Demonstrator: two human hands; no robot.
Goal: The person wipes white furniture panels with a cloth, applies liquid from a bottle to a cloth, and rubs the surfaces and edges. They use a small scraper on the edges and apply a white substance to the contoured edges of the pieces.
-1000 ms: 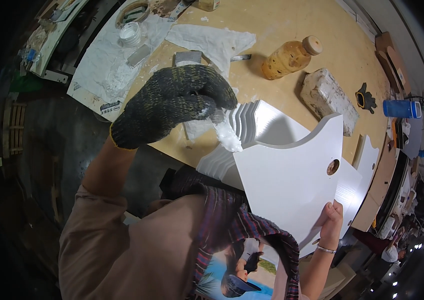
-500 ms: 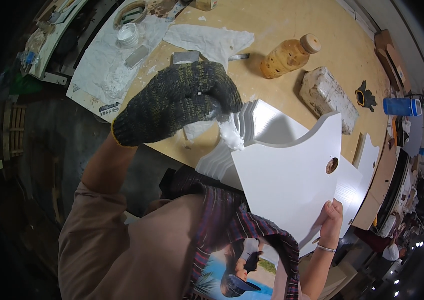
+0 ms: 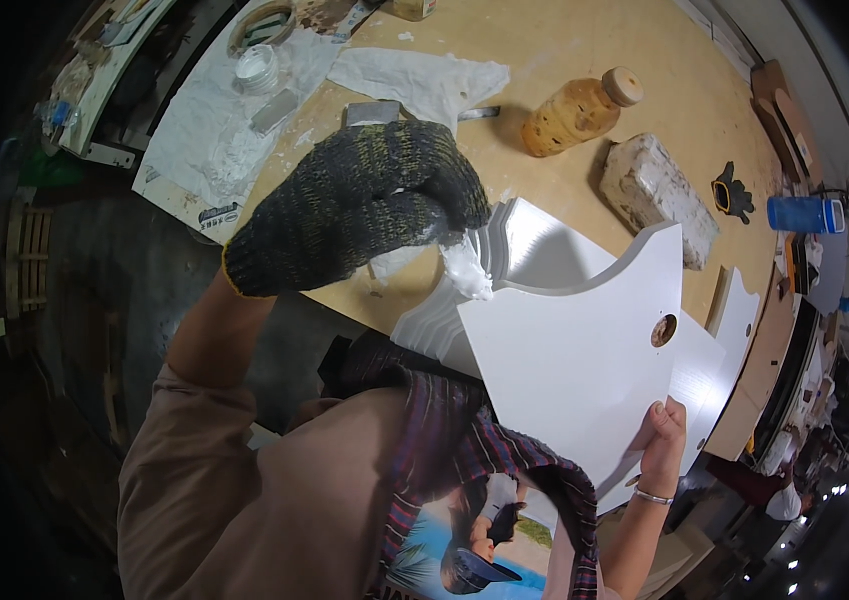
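One white panel [image 3: 570, 365] | right grip [image 3: 663, 450] pinching lower right edge | left grip [image 3: 370, 205] closed round paste-coated tool [image 3: 466, 270], at upper left corner

The panel [image 3: 573, 350] looks smooth, glossy; the left glove [image 3: 357, 207] (knitted cloth) rough, matt.

1. Right of our gloved left hand [image 3: 365, 205], the raised white panel [image 3: 575, 350] bars the direct way to our bare right hand [image 3: 663, 440].
2. The stacked white panels [image 3: 535, 232] stand just beside our left hand.
3. Ahead-right of that hand, we have bare tabletop [image 3: 525, 178] to pass over, bounded by an amber bottle [image 3: 570, 120] and a white-smeared block [image 3: 657, 195].
4. Just ahead, a grey rectangular block [image 3: 372, 112] and white cloth [image 3: 420, 78] crowd us.
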